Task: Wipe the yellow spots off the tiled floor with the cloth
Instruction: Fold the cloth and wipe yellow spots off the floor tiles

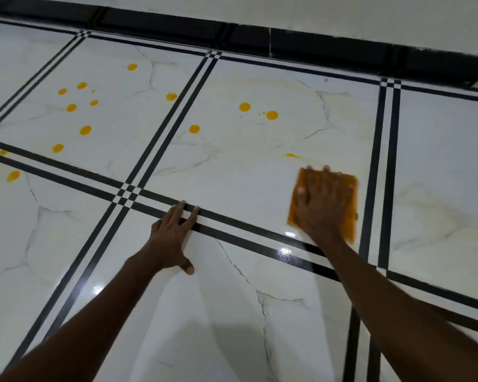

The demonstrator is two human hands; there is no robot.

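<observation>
Cloth (345, 186): orange, thin, limp, light; right hand (322, 199) presses flat, fingers spread. Left hand (171, 232) splayed beside cloth. Yellow spots (244, 107) beyond cloth.

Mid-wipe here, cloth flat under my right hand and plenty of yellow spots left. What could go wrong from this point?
The orange cloth under the right hand may smear: a yellow streak and pale haze already lie just beyond it. The floor tile looks glossy, so the bracing left hand could slip.
</observation>
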